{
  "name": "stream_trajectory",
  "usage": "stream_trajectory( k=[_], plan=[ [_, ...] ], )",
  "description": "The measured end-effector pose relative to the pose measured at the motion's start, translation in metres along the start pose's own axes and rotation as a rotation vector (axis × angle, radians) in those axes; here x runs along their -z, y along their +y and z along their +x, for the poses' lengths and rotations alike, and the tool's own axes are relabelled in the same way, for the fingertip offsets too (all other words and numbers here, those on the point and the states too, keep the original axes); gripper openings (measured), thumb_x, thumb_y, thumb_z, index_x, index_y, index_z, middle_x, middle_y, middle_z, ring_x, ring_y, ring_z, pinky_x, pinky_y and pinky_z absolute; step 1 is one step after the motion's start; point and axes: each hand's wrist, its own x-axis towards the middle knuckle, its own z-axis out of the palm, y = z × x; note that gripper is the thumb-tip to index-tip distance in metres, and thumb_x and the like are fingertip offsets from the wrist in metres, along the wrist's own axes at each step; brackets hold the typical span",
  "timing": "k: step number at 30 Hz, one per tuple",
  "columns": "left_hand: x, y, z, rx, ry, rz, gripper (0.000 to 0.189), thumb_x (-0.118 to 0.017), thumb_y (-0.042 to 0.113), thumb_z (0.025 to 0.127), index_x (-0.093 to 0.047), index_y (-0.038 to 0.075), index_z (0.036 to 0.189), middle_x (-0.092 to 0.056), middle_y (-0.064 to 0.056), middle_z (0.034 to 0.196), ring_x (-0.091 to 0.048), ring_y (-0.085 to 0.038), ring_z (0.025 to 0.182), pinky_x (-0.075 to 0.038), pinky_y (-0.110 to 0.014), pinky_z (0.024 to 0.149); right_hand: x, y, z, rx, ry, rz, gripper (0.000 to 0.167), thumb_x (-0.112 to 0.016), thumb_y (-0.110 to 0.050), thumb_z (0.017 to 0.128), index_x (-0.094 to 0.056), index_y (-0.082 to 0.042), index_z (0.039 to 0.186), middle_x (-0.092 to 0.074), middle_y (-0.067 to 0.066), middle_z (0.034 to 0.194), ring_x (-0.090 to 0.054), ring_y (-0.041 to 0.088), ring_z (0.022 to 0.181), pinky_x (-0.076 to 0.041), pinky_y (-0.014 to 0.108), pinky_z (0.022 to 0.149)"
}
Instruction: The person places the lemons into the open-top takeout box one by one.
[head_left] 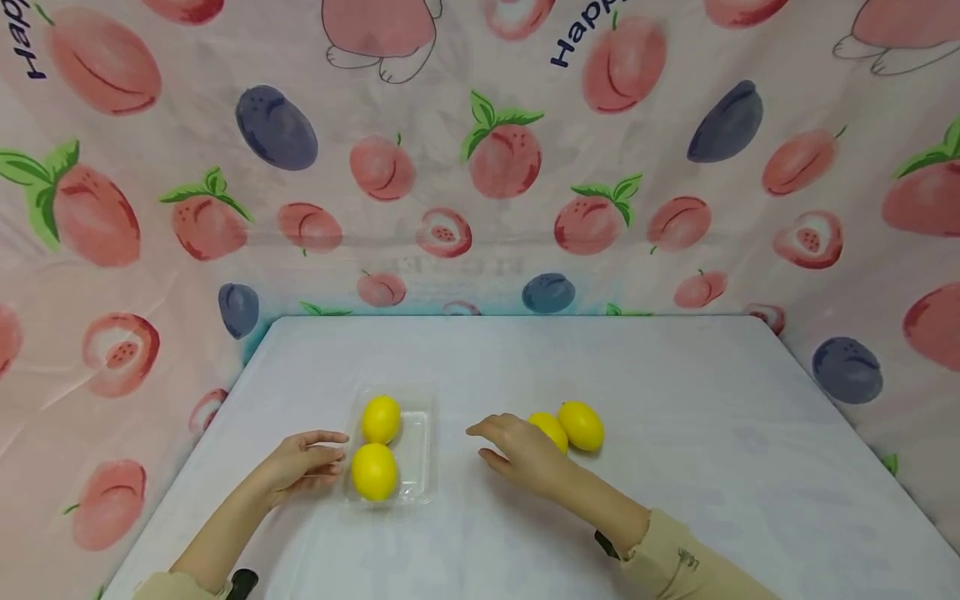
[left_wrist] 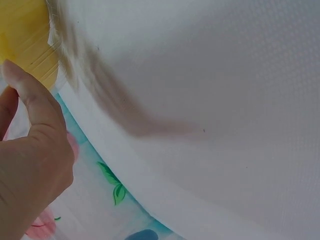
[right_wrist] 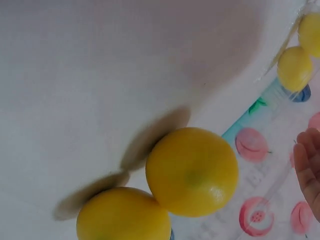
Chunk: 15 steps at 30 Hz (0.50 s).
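Observation:
A clear plastic box [head_left: 416, 450] stands left of the middle of the table, with two yellow lemons, a far one [head_left: 381, 419] and a near one [head_left: 374, 472], along its left side. My left hand [head_left: 300, 465] is at the box's left wall, its fingers loosely bent towards it and nothing in its grasp. Over the table right of the box, my right hand [head_left: 525, 454] has relaxed fingers and holds nothing. Two more lemons lie side by side just behind it: the right one [head_left: 581, 426] shows whole, while the hand partly covers the left one [head_left: 547, 431].
A white cloth covers the table [head_left: 712, 467]. Behind it and along both sides hangs a curtain [head_left: 450, 183] printed with peaches and plums. Dark wrist straps show at both sleeve cuffs [head_left: 660, 542].

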Motion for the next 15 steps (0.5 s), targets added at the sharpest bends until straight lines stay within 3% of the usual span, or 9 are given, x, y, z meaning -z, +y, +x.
stream_trajectory(
  k=[6,10,15],
  plan=[
    [0.000,0.001,0.000,-0.006,-0.008,-0.010,0.043,-0.055,0.013,0.095,-0.044,-0.010,0.129,-0.065,0.002,0.087,-0.065,-0.007,0.071,-0.058,-0.020,0.068,0.001,0.014,-0.001,-0.052,-0.020,-0.065,0.028,-0.068,-0.011,0.085,-0.064,-0.005,0.112,-0.067,0.007,0.109,-0.064,0.023,0.100,-0.055,0.033,0.086],
    [-0.001,0.001,0.000,-0.009,-0.005,-0.014,0.042,-0.055,0.013,0.094,-0.045,-0.010,0.128,-0.065,0.003,0.086,-0.065,-0.008,0.072,-0.058,-0.020,0.068,-0.001,0.025,-0.002,-0.069,0.003,-0.136,0.028,-0.070,-0.010,0.083,-0.065,-0.005,0.111,-0.068,0.007,0.106,-0.064,0.022,0.094,-0.056,0.032,0.082],
    [0.000,0.000,-0.001,-0.011,-0.001,-0.009,0.044,-0.056,0.013,0.094,-0.044,-0.010,0.129,-0.065,0.003,0.086,-0.065,-0.008,0.072,-0.058,-0.020,0.069,0.000,0.032,-0.004,-0.117,0.033,-0.148,0.029,-0.072,-0.010,0.081,-0.066,-0.004,0.109,-0.068,0.008,0.103,-0.064,0.023,0.090,-0.057,0.032,0.079]
  ],
)
